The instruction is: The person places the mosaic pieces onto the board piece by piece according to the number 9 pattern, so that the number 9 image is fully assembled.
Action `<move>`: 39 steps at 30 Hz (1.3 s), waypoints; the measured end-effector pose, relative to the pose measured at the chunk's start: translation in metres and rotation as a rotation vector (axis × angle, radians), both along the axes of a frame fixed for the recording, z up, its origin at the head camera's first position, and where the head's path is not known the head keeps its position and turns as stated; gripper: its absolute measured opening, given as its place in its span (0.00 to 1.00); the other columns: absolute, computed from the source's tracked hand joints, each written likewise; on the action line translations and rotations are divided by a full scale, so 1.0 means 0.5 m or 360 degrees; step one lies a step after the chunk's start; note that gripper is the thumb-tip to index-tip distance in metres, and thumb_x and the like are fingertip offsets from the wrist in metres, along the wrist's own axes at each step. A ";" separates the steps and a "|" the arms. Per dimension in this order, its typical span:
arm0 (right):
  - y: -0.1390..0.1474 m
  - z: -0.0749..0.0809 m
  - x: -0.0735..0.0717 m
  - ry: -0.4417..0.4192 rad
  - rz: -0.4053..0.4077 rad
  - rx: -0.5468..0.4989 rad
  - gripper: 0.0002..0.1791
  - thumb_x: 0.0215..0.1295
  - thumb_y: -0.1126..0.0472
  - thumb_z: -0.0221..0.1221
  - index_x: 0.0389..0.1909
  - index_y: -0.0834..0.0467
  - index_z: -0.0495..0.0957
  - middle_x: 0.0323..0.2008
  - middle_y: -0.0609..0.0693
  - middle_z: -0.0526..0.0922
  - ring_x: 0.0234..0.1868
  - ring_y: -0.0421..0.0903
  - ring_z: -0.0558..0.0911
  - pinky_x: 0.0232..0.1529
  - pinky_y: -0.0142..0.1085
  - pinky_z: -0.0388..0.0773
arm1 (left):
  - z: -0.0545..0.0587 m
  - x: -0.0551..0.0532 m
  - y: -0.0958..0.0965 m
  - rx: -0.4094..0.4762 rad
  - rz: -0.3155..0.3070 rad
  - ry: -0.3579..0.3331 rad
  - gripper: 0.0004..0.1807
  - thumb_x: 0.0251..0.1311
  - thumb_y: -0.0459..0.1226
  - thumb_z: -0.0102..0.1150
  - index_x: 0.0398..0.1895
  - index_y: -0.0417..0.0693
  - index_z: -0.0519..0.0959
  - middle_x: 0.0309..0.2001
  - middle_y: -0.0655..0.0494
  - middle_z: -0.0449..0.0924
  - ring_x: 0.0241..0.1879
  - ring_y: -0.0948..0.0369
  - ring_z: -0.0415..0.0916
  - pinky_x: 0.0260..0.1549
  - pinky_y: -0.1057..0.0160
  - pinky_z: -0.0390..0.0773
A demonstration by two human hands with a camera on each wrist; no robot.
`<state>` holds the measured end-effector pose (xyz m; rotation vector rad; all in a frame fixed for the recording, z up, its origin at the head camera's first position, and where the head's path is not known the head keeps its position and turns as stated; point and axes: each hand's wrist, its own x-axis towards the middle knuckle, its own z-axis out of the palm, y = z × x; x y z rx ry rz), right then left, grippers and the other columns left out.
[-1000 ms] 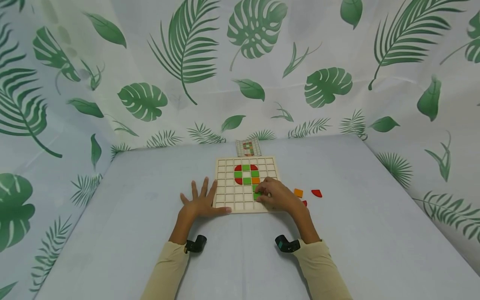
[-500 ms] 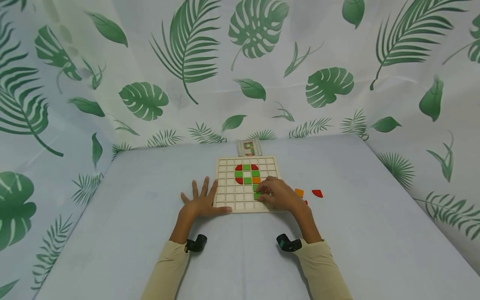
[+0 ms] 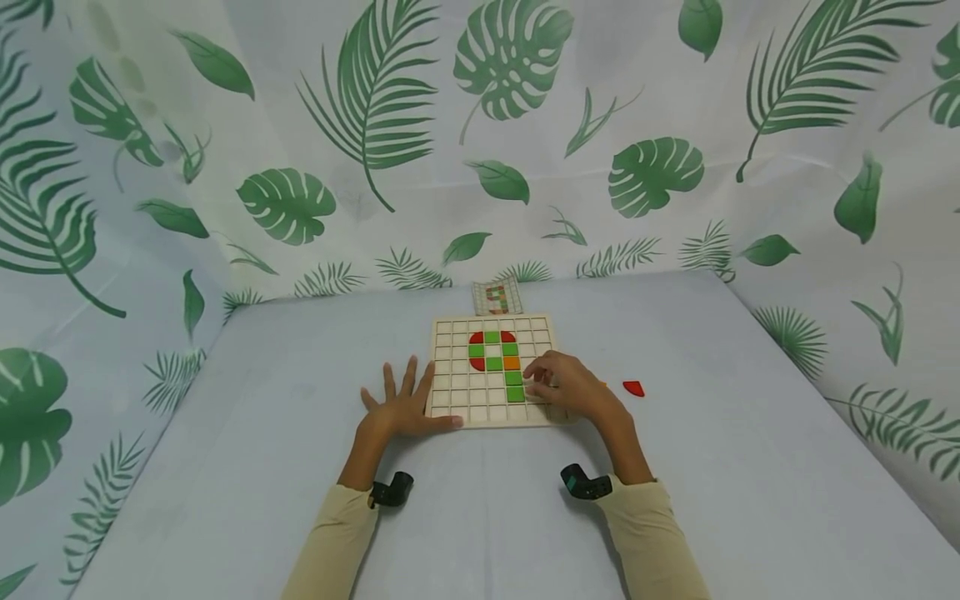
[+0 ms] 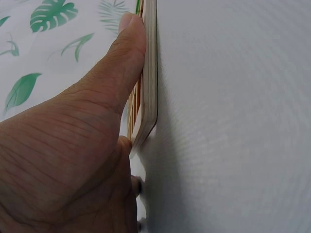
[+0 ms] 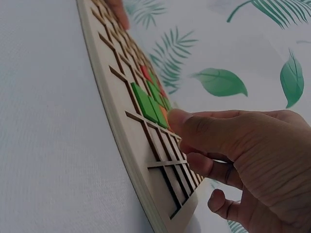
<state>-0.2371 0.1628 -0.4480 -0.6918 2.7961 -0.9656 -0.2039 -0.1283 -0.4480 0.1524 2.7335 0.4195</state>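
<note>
A pale wooden grid board [image 3: 461, 397] lies on the table. Green square tiles, red rounded ones and one orange tile [image 3: 511, 363] form a figure in its cells. The lowest green tile [image 3: 516, 393] lies flat in its cell, beside the fingertips of my right hand [image 3: 572, 387]. That hand hovers over the board's right side, fingers loosely bent, no piece visible in it. My left hand [image 3: 402, 410] spreads its fingers at the board's left front corner. In the left wrist view its thumb [image 4: 127, 46] rests along the board's edge.
A small pattern card [image 3: 483, 297] with a similar figure stands behind the board. To the right lies a loose red quarter-round tile [image 3: 633, 388]; an orange piece is mostly hidden behind the right hand. A leaf-printed curtain [image 3: 555, 183] surrounds the white table [image 3: 300, 358].
My right hand has let go of the lowest green tile and drawn slightly right, so both lower green tiles show fully. The left hand has stayed in place.
</note>
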 end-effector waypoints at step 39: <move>0.182 0.031 0.018 0.0120 -0.0392 0.0007 0.13 0.64 0.63 0.63 0.47 0.64 0.81 0.41 0.58 0.81 0.43 0.53 0.77 0.41 0.42 0.77 | -0.007 0.002 -0.005 0.0021 0.0003 0.0009 0.62 0.48 0.73 0.55 0.80 0.58 0.39 0.80 0.47 0.28 0.75 0.36 0.19 0.61 0.21 0.33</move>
